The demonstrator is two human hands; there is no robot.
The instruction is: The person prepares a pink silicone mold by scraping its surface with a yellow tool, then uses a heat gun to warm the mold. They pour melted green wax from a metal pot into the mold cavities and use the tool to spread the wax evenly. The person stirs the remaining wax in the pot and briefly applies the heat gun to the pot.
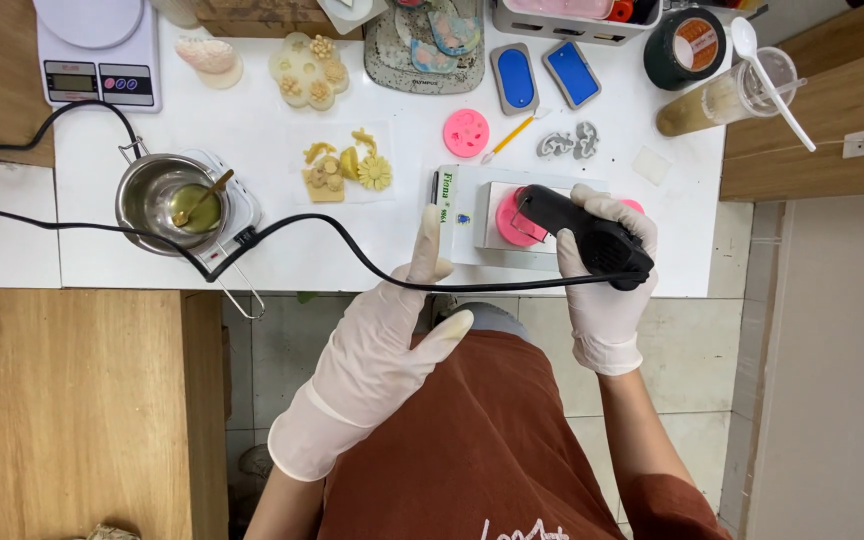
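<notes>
My right hand (607,285), in a white glove, grips a black heat gun (582,232) whose nozzle points at a pink round mould (512,222). That mould sits on a white box (467,215) at the table's front edge. My left hand (392,330), also gloved, is flat and open, its fingertips touching the box's left end. The gun's black cord (302,222) runs leftward across the table and passes under my left hand.
A small steel pot (157,200) of yellow wax with a spoon stands on a white hot plate at the left. Behind it are a kitchen scale (97,55), yellow flower casts (342,165), a pink mould (466,132), blue moulds (542,78), a tape roll (687,45) and a plastic cup (732,95).
</notes>
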